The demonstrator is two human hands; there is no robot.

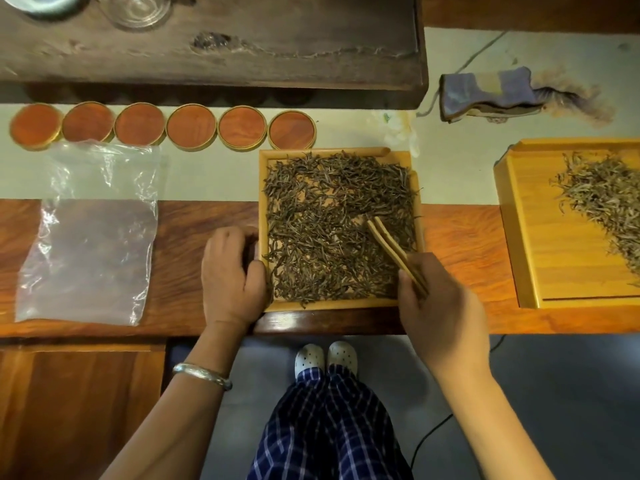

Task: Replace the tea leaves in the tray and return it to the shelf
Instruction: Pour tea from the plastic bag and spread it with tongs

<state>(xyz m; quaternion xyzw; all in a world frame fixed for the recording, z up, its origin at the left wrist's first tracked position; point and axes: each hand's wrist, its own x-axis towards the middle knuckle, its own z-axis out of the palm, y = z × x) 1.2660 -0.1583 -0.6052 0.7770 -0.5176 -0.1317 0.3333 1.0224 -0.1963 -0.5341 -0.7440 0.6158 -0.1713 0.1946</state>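
Tea leaves (332,230) fill the square tray (341,304), which sits at the table's (460,237) near edge — bare wood on both sides. A second tray (519,237) is cut off at right. Left hand (230,275) curls against the tray's left rim; right hand (440,306) grips wooden tongs (394,251) — tips in the leaves.

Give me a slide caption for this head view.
Left hand steadies tea tray; right hand spreads leaves with tongs.

Reddish wooden counter (460,237) with a pale runner (214,174) along it, dark rough-hewn wooden slab (242,46) behind, grey floor (554,393) below, dim warm light
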